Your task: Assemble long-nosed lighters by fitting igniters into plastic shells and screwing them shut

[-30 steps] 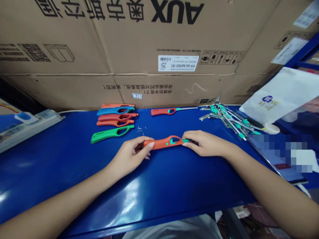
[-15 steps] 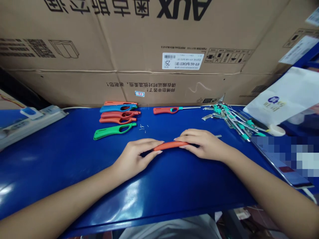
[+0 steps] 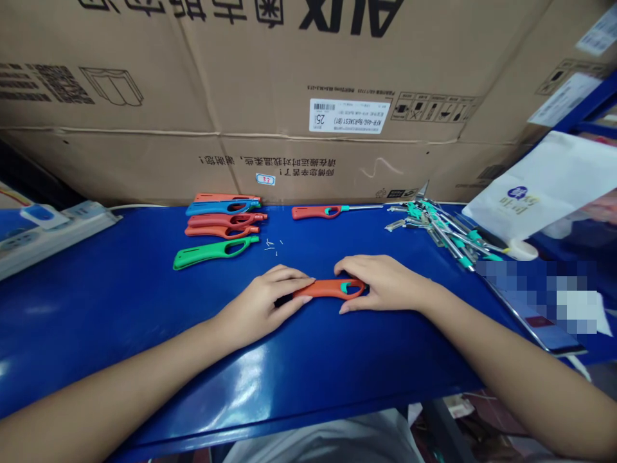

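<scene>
An orange gas lighter (image 3: 321, 289) with a teal trigger lies sideways in front of me, its trigger loop facing up. My left hand (image 3: 267, 301) pinches its handle end between thumb and fingers. Around the lighter's front end, my right hand (image 3: 385, 284) has its thumb and fingers spread apart; that hand hides whatever extends beyond the loop. Behind my hands lies a red gas lighter (image 3: 315, 212) with a teal trigger and metal tube. To the left are several lighter casings, among them a green casing (image 3: 214, 252) and a blue casing (image 3: 224, 207).
A pile of metal lighter tubes with teal parts (image 3: 441, 225) lies at the back right, beside a white paper bag (image 3: 540, 186) and a phone-like device (image 3: 535, 321). Small white pins (image 3: 274, 245) lie mid-table. A power strip (image 3: 58, 231) sits left. A large cardboard box (image 3: 241, 96) stands behind.
The orange lighter has turned from its narrow edge to show its side and trigger. My right fingers have come off its body and spread. My left hand keeps its pinch.
</scene>
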A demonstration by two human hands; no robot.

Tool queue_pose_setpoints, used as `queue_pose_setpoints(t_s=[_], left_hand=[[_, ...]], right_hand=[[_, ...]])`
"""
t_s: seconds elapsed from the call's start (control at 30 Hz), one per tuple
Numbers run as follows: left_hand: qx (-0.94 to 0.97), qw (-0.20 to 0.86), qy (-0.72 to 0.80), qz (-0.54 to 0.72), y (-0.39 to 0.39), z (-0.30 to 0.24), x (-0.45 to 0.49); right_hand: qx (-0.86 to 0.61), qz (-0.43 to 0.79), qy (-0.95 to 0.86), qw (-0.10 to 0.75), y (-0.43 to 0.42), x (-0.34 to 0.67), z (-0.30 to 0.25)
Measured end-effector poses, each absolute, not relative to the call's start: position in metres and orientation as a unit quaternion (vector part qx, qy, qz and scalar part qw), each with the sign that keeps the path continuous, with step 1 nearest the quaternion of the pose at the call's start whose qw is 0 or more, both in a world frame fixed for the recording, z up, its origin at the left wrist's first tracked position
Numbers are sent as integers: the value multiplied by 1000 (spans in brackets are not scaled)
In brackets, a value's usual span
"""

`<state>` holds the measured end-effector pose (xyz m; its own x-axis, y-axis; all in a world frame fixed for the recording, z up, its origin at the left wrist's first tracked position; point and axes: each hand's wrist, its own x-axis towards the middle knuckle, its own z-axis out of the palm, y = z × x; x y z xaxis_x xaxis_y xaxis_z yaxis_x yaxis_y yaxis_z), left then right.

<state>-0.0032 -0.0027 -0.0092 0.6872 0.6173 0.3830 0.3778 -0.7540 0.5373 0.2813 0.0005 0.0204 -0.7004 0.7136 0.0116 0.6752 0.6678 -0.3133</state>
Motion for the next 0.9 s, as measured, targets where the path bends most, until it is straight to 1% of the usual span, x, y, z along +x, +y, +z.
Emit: queue_pose_setpoints(t_s=[0.1, 0.27, 0.33, 0.47, 0.6, 0.63, 0.7, 0.77, 0.8, 0.83, 0.9], left_hand=[[890, 217, 292, 275, -2, -10, -3], [878, 222, 318, 279, -3, -8, -1], [876, 228, 321, 278, -3, -7, 1], [875, 236, 323, 273, -3, -5, 3], [875, 226, 323, 280, -3, -6, 2], [875, 224, 323, 284, -3, -6, 1], [874, 224, 322, 288, -2, -7, -1], [873, 230, 321, 285, 1, -7, -4], [873, 233, 321, 283, 2, -7, -5], [873, 234, 321, 283, 3, -7, -6], [873, 233, 322, 283, 5, -8, -8]], right_hand=[[-378, 157, -909, 74, -1, 281, 23], [-415, 173, -890, 69, -6, 276, 26], [-424, 154, -891, 56, -10, 273, 28], [-425, 77, -901, 29, -18, 266, 33], [-439, 37, -897, 30, -21, 263, 32], [-439, 45, -897, 37, -19, 264, 32], [-421, 99, -899, 69, -12, 271, 34], [-396, 180, -892, 126, 0, 287, 38], [-412, 179, -877, 173, 8, 300, 41], [-466, 139, -849, 204, 16, 314, 45], [-652, 8, -725, 223, 29, 349, 52]])
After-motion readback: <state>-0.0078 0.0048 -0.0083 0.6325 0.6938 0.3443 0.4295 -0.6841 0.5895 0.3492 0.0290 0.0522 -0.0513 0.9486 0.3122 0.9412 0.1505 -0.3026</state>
